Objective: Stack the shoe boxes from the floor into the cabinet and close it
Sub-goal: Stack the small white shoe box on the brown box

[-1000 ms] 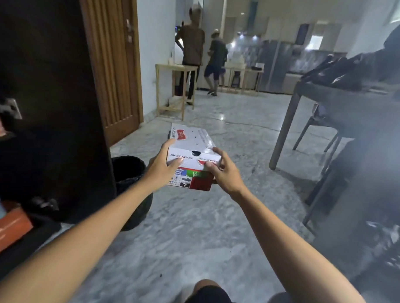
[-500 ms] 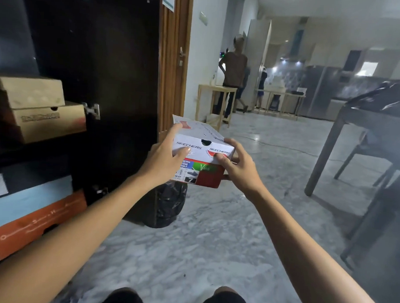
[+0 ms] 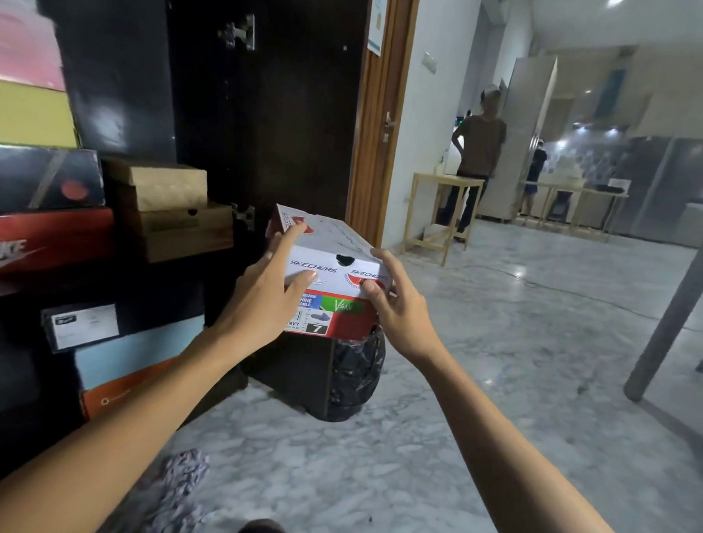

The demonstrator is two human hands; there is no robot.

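A home: marble floor (image 3: 498, 351), wooden door (image 3: 380, 127), kitchen beyond.

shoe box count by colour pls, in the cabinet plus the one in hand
White and red, held in the left hand and right hand: 1
Tan/brown cardboard: 2
Black: 2
Red: 1
Yellow: 1
Pink: 1
Light blue: 1
Orange: 1
Total: 10 in view; more may be hidden.
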